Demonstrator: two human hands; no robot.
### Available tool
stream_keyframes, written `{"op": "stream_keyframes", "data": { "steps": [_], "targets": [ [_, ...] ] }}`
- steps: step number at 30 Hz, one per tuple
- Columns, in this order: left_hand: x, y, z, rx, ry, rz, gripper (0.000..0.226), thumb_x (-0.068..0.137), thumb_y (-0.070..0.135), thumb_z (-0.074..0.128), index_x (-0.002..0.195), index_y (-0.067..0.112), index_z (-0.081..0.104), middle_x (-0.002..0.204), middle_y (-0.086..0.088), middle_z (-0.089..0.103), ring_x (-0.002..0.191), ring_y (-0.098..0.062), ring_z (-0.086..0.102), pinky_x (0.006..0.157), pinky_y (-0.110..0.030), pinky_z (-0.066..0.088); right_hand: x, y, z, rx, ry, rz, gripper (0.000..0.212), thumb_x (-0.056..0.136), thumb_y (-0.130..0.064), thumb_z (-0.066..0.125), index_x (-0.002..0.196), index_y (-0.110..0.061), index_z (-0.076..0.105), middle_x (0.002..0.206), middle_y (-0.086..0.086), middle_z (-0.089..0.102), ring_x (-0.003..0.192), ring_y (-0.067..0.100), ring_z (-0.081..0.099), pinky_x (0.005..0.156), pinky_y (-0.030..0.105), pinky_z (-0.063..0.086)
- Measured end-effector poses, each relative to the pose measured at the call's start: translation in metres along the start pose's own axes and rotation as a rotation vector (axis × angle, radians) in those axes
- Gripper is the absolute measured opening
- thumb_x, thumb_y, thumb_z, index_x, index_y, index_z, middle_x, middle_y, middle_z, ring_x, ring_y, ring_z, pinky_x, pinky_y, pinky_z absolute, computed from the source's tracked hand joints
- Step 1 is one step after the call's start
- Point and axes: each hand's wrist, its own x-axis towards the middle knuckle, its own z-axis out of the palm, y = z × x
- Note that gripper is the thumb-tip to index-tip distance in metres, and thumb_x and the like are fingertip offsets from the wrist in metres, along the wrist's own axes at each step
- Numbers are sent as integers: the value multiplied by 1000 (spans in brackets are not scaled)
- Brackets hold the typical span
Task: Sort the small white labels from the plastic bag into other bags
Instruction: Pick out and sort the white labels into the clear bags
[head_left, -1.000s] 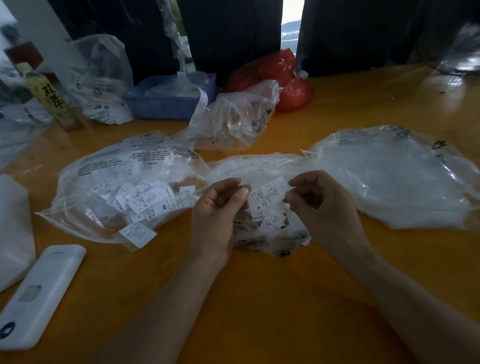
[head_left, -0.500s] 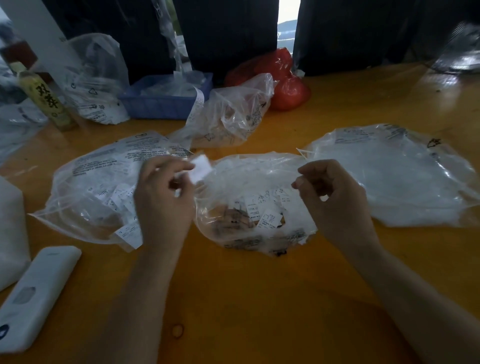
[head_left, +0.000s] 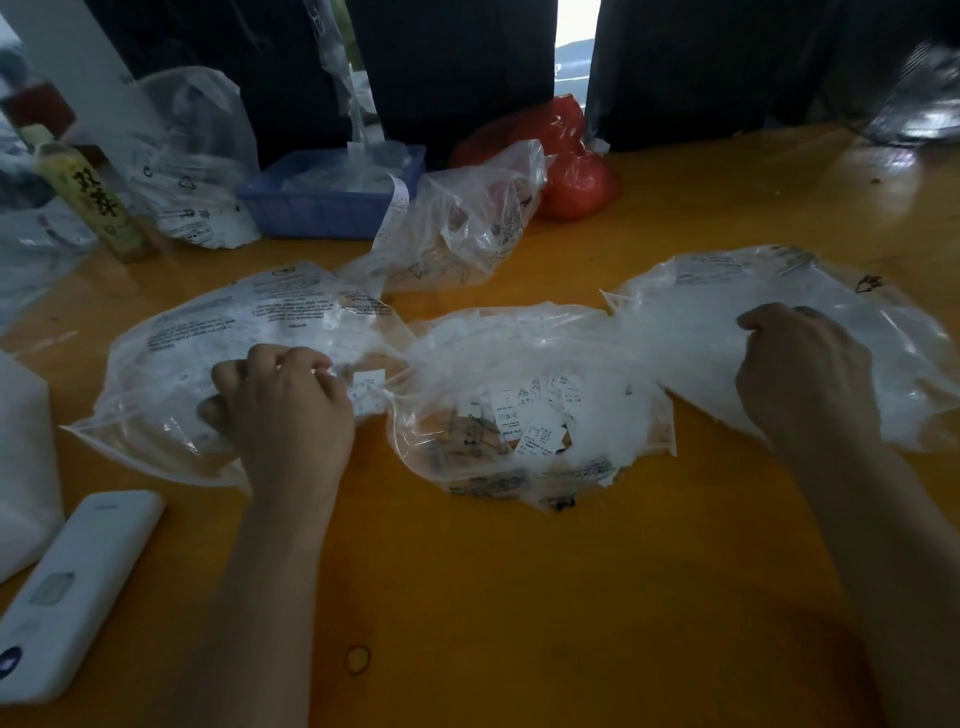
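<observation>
Three clear plastic bags lie side by side on the orange table. The middle bag (head_left: 535, 415) holds several small white labels (head_left: 537, 431). My left hand (head_left: 283, 410) is on the left bag (head_left: 208, 322), which also holds labels. Its fingers curl on top of the film and its thumb shows through the plastic, so it grips the film. One white label (head_left: 369, 378) lies just past its fingertips. My right hand (head_left: 805, 374) rests with curled fingers over the right bag (head_left: 727, 291). Its fingertips are hidden, so I cannot see whether it holds anything.
A white remote-like device (head_left: 72, 587) lies at the front left. At the back stand a blue tray (head_left: 327, 202), a crumpled clear bag (head_left: 462, 223), a red bag (head_left: 571, 171), a yellow-labelled bottle (head_left: 93, 202) and another clear bag (head_left: 192, 166).
Both hands left the middle bag. My left hand carried a label leftward and came down on the left bag. My right hand swung right onto the right bag.
</observation>
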Motion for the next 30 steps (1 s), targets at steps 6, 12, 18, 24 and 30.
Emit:
{"op": "stream_keyframes", "data": {
  "steps": [6,12,18,24,30],
  "targets": [
    [-31,49,-1,-621,-32,210,14,102,15,61,105,17,74,106,4,63,102,-15,53,85,-27,40,3,7,5,-166,-164,14,21,96,-6,55,105,-6,73,107,19,68,94,38,65,83,45,58],
    [-64,74,3,-1063,-309,190,20,105,17,61,104,33,74,99,13,70,84,-13,65,71,-25,56,3,6,4,49,100,-27,20,98,-8,54,90,-9,72,89,13,72,77,32,61,71,38,45],
    [-68,77,12,-1230,-496,43,19,105,29,60,104,39,76,97,17,75,86,-9,70,71,-27,61,-11,-18,-1,494,171,-83,9,99,-23,62,103,-19,69,94,-11,68,81,9,63,76,29,53],
    [-67,79,11,-1281,-646,93,53,91,69,46,123,32,67,113,16,74,101,-6,71,81,-25,59,-50,-59,4,1053,-175,-277,10,93,-16,73,97,-24,68,87,-10,73,67,3,65,59,15,52],
    [-67,79,8,-1290,-706,117,64,87,77,48,128,32,68,102,6,77,102,-10,73,88,-27,59,-66,-72,24,872,-294,-463,15,95,-21,70,102,-33,65,85,-17,67,66,10,63,57,19,51]
  ]
}}
